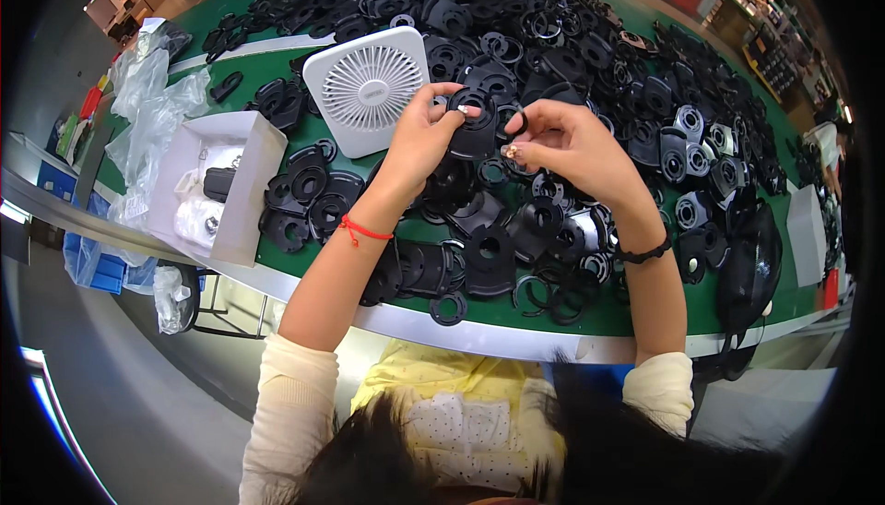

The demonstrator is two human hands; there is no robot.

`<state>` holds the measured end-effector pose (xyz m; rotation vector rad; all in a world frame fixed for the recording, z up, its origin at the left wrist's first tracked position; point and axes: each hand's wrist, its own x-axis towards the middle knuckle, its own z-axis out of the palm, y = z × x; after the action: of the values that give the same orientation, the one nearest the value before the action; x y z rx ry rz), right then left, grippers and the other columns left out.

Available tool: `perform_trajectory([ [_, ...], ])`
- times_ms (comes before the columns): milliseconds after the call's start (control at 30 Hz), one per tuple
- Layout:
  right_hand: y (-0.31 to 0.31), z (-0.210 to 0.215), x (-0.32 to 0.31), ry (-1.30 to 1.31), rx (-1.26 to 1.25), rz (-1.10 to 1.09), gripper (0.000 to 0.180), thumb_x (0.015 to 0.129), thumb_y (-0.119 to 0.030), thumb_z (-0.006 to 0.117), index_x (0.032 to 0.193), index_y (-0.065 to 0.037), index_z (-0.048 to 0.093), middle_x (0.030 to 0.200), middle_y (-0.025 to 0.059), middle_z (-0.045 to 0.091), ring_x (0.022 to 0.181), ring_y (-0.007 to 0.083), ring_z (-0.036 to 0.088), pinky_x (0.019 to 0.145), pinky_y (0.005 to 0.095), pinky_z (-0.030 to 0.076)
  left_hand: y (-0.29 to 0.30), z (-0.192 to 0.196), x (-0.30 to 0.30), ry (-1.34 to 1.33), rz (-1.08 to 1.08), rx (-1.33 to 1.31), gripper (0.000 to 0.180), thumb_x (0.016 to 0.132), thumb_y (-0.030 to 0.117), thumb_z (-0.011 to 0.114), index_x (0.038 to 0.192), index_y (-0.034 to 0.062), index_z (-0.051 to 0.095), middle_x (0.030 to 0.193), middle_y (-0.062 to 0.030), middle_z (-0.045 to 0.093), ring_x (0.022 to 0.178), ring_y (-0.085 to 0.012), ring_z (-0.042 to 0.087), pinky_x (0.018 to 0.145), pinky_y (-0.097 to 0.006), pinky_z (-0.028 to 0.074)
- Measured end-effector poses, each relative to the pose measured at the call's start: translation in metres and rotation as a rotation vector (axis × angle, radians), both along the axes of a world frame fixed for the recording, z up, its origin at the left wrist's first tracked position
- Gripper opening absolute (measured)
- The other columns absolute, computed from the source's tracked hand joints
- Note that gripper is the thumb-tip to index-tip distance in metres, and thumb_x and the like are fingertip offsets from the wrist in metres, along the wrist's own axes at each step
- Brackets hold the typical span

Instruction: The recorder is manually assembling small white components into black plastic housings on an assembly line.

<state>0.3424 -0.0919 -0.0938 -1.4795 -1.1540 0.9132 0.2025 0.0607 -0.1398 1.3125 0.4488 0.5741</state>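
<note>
In my left hand [412, 150] a flat black plastic part [474, 142] with a round ringed opening is pinched between thumb and fingers, above the middle of the pile. Close by on its right, my right hand [581, 150] is closed, with a thin curved black piece [524, 123], seemingly a ring, at its fingertips. Its full shape is hidden by the fingers. Beneath both hands lie many loose black plastic parts [489, 256], some plate-shaped with round holes, others plain rings.
A white square fan [366, 90] stands just left of my left hand. Farther left, a white open box [263, 159] holds bagged items, beside clear plastic bags [147, 127]. The green table [590, 316] has a pale front edge. A shiny black bag-like object [749, 265] lies right.
</note>
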Motion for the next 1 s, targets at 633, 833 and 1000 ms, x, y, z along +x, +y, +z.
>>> perform_trajectory([
  [633,-0.055,-0.042,-0.017,-0.606,0.130,-0.271,0.032,0.069,-0.005,0.080,0.096,0.000,0.063,0.100,0.0082,0.063,0.066,0.0110,0.055,0.061,0.0226,0.047,-0.032,-0.010,0.004,0.159,-0.274,0.128,0.029,0.093,0.007,0.054,0.122,0.0004,0.048,0.103,-0.0124,0.068,0.093,-0.0118,0.064,0.079,-0.024,0.051],
  [833,-0.057,-0.043,-0.012,-0.536,0.206,-0.219,0.032,0.067,-0.004,0.081,0.093,0.001,0.064,0.106,0.0101,0.063,0.066,0.0089,0.057,0.064,0.0227,0.050,-0.041,-0.009,0.003,0.217,-0.297,0.169,0.030,0.093,0.006,0.054,0.122,0.0007,0.048,0.103,-0.0116,0.068,0.094,-0.0120,0.063,0.080,-0.024,0.051],
  [1000,-0.056,-0.045,-0.012,-0.483,0.225,-0.217,0.030,0.068,-0.001,0.080,0.094,0.002,0.064,0.110,0.0104,0.063,0.069,0.0074,0.057,0.064,0.0213,0.050,-0.042,-0.001,0.003,0.283,-0.294,0.238,0.026,0.097,0.011,0.044,0.120,0.0042,0.051,0.100,-0.0089,0.068,0.082,-0.0075,0.062,0.070,-0.021,0.050],
])
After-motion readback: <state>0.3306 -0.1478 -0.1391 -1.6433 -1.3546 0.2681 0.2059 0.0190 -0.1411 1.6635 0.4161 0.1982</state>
